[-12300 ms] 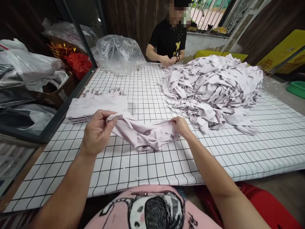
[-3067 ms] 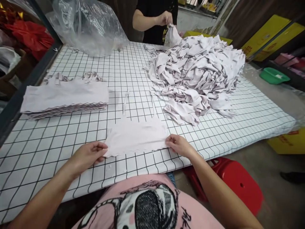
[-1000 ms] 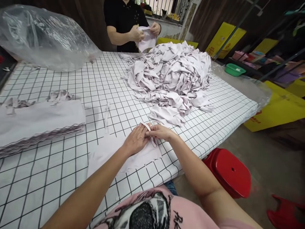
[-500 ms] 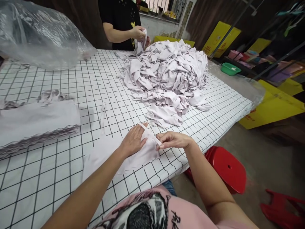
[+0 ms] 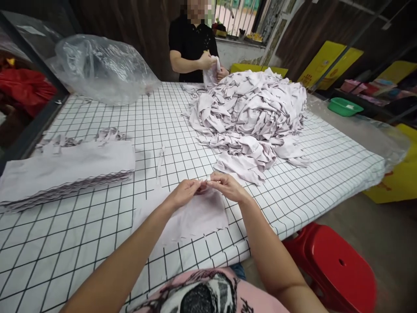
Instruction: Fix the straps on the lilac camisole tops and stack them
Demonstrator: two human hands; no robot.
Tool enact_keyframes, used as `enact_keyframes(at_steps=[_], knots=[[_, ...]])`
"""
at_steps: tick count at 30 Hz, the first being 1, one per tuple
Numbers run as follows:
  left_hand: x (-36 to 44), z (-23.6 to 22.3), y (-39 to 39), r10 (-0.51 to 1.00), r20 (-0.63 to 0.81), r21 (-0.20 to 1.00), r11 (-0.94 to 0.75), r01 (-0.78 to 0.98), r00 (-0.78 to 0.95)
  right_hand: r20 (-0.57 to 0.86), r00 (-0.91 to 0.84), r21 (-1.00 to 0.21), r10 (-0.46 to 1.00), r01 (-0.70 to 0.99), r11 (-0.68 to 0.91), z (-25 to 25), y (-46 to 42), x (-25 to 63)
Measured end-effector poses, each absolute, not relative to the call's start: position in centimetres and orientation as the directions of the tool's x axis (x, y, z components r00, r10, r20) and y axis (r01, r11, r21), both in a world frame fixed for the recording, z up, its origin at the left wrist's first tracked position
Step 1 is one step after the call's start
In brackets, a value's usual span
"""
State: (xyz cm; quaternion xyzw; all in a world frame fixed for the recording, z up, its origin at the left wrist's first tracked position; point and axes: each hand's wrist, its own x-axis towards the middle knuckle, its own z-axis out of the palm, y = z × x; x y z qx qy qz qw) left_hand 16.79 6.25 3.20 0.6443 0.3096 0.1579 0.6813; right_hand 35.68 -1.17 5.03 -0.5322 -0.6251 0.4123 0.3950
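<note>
A pale pinkish-white garment (image 5: pixel 195 217) with narrow straps lies on the checked tablecloth (image 5: pixel 100 234) in front of me. My left hand (image 5: pixel 185 192) pinches the garment's strap at its upper edge, fingers closed. Close against it, my right hand (image 5: pixel 227 186) is also closed in a pinch on the strap. The fingertips of both hands nearly meet, hiding most of the strap. Left of the garment, another thin strap (image 5: pixel 160 167) stretches over the cloth. A large heap of the same pale garments (image 5: pixel 250 104) rises beyond my hands.
To the left lies a neat stack of flat garments (image 5: pixel 68 171). A clear plastic bag (image 5: pixel 104 69) rests at the back left. Across the table a co-worker (image 5: pixel 192 48) holds a pale garment. A red stool (image 5: pixel 342 265) stands by the table's right edge, and a green basin (image 5: pixel 345 107) is farther back.
My left hand has gone from lying flat on the garment to pinching its strap. My right hand has come in beside it. The view has turned left.
</note>
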Motion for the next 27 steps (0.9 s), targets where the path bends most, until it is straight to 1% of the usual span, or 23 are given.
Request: enact_keyframes(at_steps=[2, 4, 6, 9, 12, 15, 19, 21, 24, 25, 27], knots=[[17.2, 3.5, 6.3, 0.607, -0.296, 0.949, 0.273, 0.156, 0.738, 0.049, -0.143, -0.913, 0.988, 0.395, 0.103, 5.3, -1.1, 35.5], [17.8, 3.9, 6.5, 0.603, -0.326, 0.925, 0.362, 0.115, 0.728, 0.045, -0.158, -0.891, 0.986, 0.441, 0.111, 5.5, -1.2, 35.4], [18.3, 4.3, 6.9, 0.592, -0.339, 0.912, 0.396, 0.102, 0.732, 0.057, -0.141, -0.884, 0.988, 0.452, 0.115, 5.6, -1.3, 35.3], [19.1, 5.1, 7.4, 0.592, -0.341, 0.91, 0.402, 0.098, 0.73, 0.082, -0.105, -0.896, 0.991, 0.428, 0.12, 5.3, -1.3, 35.3], [19.8, 5.8, 7.9, 0.604, -0.326, 0.903, 0.426, 0.051, 0.727, 0.082, -0.124, -0.914, 0.989, 0.387, 0.125, 4.9, -1.1, 35.4], [20.3, 6.5, 8.4, 0.64, -0.305, 0.913, 0.407, 0.025, 0.705, 0.068, -0.119, -0.931, 0.991, 0.35, 0.106, 4.9, -0.6, 35.5], [20.9, 7.2, 9.3, 0.714, -0.208, 0.959, 0.283, -0.003, 0.668, 0.024, -0.016, -0.964, 1.0, 0.263, 0.027, 5.5, 0.5, 35.6], [21.1, 7.3, 9.7, 0.718, -0.201, 0.962, 0.274, -0.004, 0.667, -0.016, 0.012, -0.98, 1.0, 0.199, -0.018, 5.6, 1.1, 35.5], [20.8, 7.0, 9.9, 0.707, -0.248, 0.952, 0.305, 0.032, 0.662, -0.039, 0.007, -0.987, 0.999, 0.153, -0.039, 5.0, 1.4, 35.1], [20.4, 6.7, 9.9, 0.709, -0.258, 0.954, 0.295, 0.056, 0.656, -0.039, 0.001, -0.989, 0.999, 0.139, -0.039, 4.6, 1.4, 34.9], [19.1, 6.2, 9.5, 0.74, -0.267, 0.964, 0.218, 0.155, 0.617, -0.047, -0.005, -0.995, 0.999, 0.093, -0.046, 3.9, 1.3, 34.6]])
